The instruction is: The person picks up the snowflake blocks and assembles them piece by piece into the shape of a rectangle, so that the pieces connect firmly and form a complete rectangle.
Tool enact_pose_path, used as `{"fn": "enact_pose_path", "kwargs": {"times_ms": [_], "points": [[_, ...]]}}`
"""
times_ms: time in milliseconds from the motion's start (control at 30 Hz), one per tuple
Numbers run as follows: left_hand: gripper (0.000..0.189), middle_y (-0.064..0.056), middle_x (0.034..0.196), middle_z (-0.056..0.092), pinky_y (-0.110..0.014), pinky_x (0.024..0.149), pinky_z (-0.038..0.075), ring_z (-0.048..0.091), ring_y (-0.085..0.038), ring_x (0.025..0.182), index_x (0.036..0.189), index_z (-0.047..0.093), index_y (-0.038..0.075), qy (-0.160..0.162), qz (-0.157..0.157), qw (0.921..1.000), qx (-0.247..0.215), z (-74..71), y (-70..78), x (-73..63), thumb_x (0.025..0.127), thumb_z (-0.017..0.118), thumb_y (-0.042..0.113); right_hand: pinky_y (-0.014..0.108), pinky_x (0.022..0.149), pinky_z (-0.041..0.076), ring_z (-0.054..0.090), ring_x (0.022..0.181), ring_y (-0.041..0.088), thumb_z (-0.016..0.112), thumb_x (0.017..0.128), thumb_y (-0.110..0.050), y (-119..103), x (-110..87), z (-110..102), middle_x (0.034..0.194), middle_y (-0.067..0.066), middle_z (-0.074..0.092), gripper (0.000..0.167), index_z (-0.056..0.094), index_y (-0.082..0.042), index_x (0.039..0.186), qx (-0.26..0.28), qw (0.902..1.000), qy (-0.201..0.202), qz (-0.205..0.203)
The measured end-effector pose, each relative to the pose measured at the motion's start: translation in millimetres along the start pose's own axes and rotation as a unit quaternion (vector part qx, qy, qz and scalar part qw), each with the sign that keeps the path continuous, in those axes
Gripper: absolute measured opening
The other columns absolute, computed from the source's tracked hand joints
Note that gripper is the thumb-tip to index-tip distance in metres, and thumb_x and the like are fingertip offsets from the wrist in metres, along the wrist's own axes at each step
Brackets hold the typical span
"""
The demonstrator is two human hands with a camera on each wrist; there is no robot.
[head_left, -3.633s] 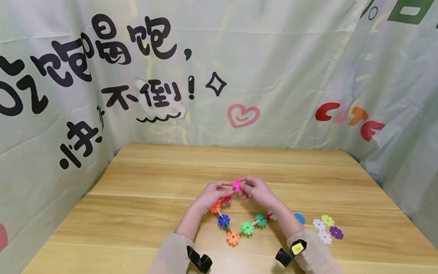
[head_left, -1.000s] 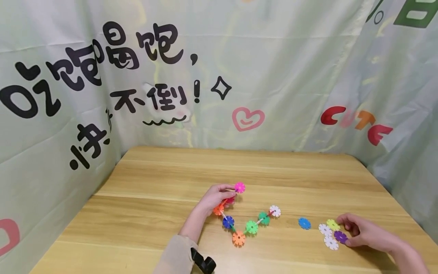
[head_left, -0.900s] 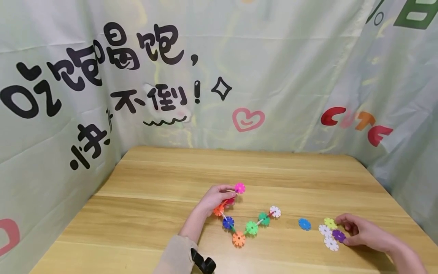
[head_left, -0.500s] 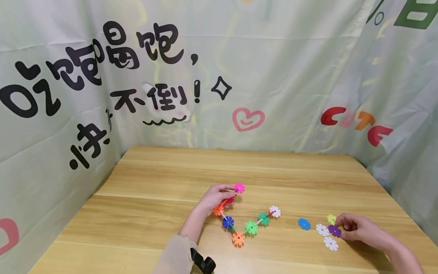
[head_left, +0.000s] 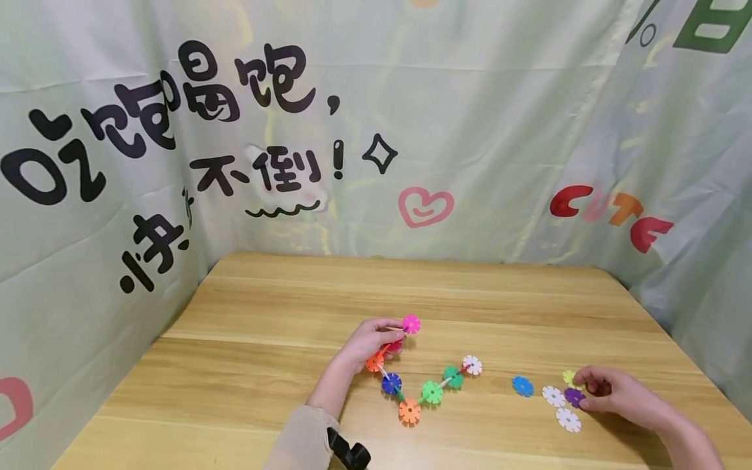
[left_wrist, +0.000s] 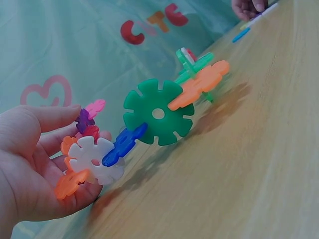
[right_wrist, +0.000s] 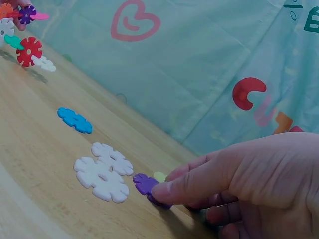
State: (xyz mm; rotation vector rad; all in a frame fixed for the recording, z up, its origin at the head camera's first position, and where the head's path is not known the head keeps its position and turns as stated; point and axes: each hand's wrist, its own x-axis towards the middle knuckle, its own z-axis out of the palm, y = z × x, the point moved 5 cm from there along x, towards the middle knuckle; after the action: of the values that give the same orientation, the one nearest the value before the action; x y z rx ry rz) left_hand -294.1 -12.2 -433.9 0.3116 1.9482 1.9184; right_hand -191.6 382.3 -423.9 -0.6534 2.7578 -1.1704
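At head, looks forward and down across the tabletop (head_left: 294, 294) from well back, covering left hand (head_left: 365, 342), right hand (head_left: 625, 398) and curtain (head_left: 487, 117). At left wrist, looks tilted and close past that hand, catching the right hand at top right; at right wrist, looks likewise, catching part of the left hand at top left. Shares pink heart (head_left: 422, 212) and "CUTE" lettering (head_left: 625, 206) among all three views.
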Motion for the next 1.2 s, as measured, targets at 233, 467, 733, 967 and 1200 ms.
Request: {"fn": "enact_pose_path", "kwargs": {"times_ms": [233, 467, 733, 967, 1200], "points": [[0.029, -0.014, 0.091, 0.065, -0.023, 0.057, 0.050, 0.062, -0.015, 0.070, 0.115, 0.061, 0.000, 0.001, 0.001, 1.0000, -0.001, -0.3, 0.8, -1.4, 0.089, 0.061, 0.012, 0.023, 0.054, 0.031, 0.036, 0.066, 0.002, 0.071, 0.078, -0.007, -2.3, 3.1, -0.6, 0.076, 0.002, 0.041, 0.026, 0.052, 0.003, 0.093, -0.051, 0.9947, -0.013, 0.089], [0.030, -0.014, 0.091, 0.065, -0.024, 0.058, 0.051, 0.063, -0.015, 0.070, 0.116, 0.060, -0.001, -0.001, 0.003, 1.0000, 0.001, 0.0, 0.7, -0.8, 0.090, 0.060, 0.013, 0.020, 0.064, 0.044, 0.047, 0.076, 0.000, 0.068, 0.079, -0.002, -1.8, 6.6, -3.0, 0.092, 0.008, 0.056, 0.030, 0.053, 0.012, 0.101, -0.038, 0.9929, -0.029, 0.109], [0.031, -0.015, 0.093, 0.065, -0.025, 0.058, 0.051, 0.062, -0.015, 0.070, 0.118, 0.060, -0.001, 0.001, 0.006, 1.0000, 0.003, -0.1, 0.9, -1.5, 0.090, 0.060, 0.014, 0.021, 0.060, 0.045, 0.047, 0.073, -0.002, 0.066, 0.082, -0.003, -1.2, 6.1, -4.9, 0.088, 0.007, 0.056, 0.027, 0.053, 0.013, 0.100, -0.024, 0.9913, -0.018, 0.128], [0.029, -0.013, 0.091, 0.065, -0.023, 0.058, 0.050, 0.062, -0.015, 0.069, 0.115, 0.061, -0.001, -0.001, 0.003, 1.0000, -0.002, 0.2, -1.1, 0.1, 0.090, 0.060, 0.012, 0.021, 0.059, 0.042, 0.043, 0.070, 0.002, 0.069, 0.082, -0.008, -0.2, 6.0, -5.4, 0.082, 0.004, 0.051, 0.024, 0.055, 0.008, 0.093, -0.051, 0.9859, 0.013, 0.159], [0.027, -0.014, 0.096, 0.066, -0.023, 0.058, 0.051, 0.063, -0.015, 0.071, 0.114, 0.062, 0.000, 0.002, -0.002, 1.0000, -0.008, -0.1, -0.6, 0.7, 0.089, 0.060, 0.009, 0.021, 0.062, 0.046, 0.047, 0.072, -0.002, 0.069, 0.080, -0.004, -4.9, 9.3, -4.8, 0.085, 0.006, 0.056, 0.024, 0.055, 0.009, 0.095, -0.066, 0.9896, 0.011, 0.127]]}}
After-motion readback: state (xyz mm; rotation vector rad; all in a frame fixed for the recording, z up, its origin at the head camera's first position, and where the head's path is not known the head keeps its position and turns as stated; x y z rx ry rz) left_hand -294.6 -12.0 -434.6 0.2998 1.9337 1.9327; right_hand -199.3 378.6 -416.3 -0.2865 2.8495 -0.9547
